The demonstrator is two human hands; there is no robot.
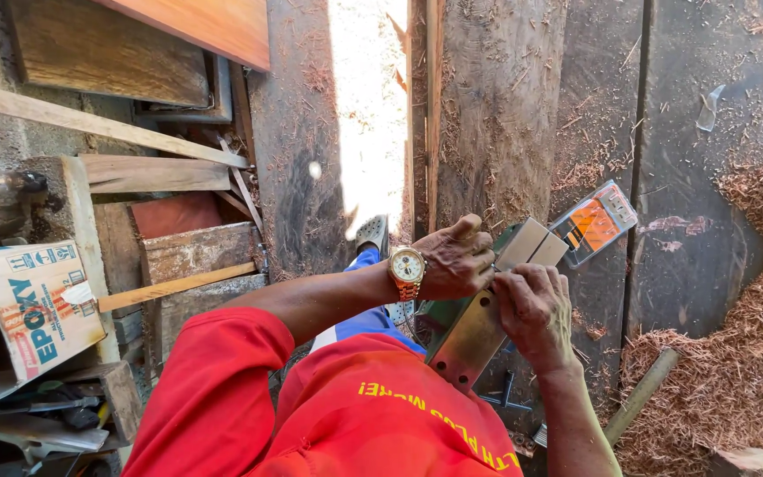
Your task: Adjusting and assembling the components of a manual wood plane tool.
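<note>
I am looking down over my red shirt at a green power planer [479, 309] turned with its flat metal sole facing up. My left hand [457, 261], with a gold wristwatch, grips the planer's side near the middle of the sole. My right hand [533, 309] rests on the sole right beside it, fingers curled at the gap between the two sole plates; whether it holds a small tool I cannot tell. Both hands touch the planer.
A clear plastic case with orange inserts [595, 223] lies on the dark wooden planks [496, 106] just past the planer. Wood shavings [744, 353] pile up at right. Scrap boards and a cardboard box [33, 305] crowd the left side. A wooden handle [642, 393] lies lower right.
</note>
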